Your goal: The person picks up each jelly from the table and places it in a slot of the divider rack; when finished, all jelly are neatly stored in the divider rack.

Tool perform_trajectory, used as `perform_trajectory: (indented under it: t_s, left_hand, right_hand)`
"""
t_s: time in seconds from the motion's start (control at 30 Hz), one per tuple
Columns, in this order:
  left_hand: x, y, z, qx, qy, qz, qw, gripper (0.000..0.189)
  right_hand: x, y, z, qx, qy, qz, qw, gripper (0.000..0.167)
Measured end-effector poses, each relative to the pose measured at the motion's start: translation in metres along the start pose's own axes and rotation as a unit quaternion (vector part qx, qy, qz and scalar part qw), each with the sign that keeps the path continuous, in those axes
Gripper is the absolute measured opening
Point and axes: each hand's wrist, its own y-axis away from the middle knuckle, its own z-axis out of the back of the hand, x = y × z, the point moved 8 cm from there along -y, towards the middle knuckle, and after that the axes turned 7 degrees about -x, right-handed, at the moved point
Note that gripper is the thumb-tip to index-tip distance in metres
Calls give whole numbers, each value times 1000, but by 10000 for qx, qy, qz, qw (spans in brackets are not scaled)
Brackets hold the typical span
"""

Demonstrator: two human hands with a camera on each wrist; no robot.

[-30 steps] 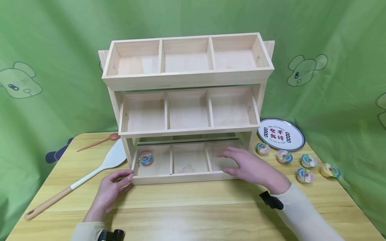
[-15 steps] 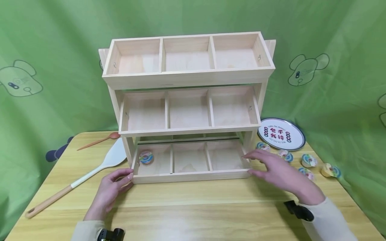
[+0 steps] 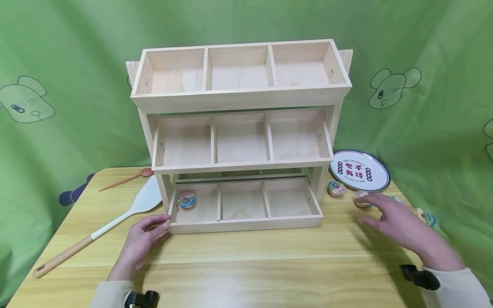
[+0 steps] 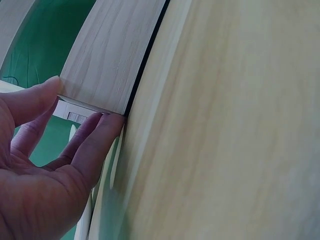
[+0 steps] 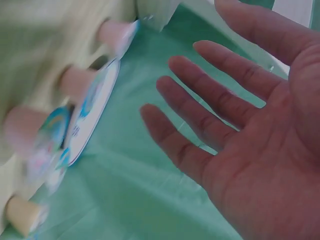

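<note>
A pale wooden three-tier rack [image 3: 240, 99] stands mid-table, each tier split into three compartments. My left hand [image 3: 140, 244] holds the left front corner of its bottom tray [image 3: 246, 225]; in the left wrist view, thumb and fingertips grip the end of the front board [image 4: 105, 60]. A small jelly cup [image 3: 186, 199] sits in that tray's left compartment. On the right, my right hand [image 3: 404, 224] hovers with spread fingers over several more jelly cups [image 3: 336, 188], hiding some of them. Its palm [image 5: 250, 145] holds nothing in the right wrist view.
A white plate [image 3: 379, 177] with red characters and a dark rim lies behind the cups. Left of the rack rest a white spatula [image 3: 148, 197] with a wooden handle and a small reddish-brown spoon [image 3: 145, 173]. A green curtain [image 3: 246, 21] hangs behind.
My right hand has moved right, from over the bottom tray's right compartment to above the jelly cups. My left hand has stayed at the tray corner.
</note>
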Motion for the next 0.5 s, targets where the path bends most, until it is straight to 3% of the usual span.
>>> perform_trajectory:
  t_s: [0.23,0.5]
  left_hand:
    - [1,-1,-1,-17,-41,49,10000,34]
    - [0,0,-1,-62,-66,52,9999,34]
  right_hand:
    - [-31,19,0,-387,262,58,9989,47]
    - [-54,30,-2,-251,342,-265,9987,49]
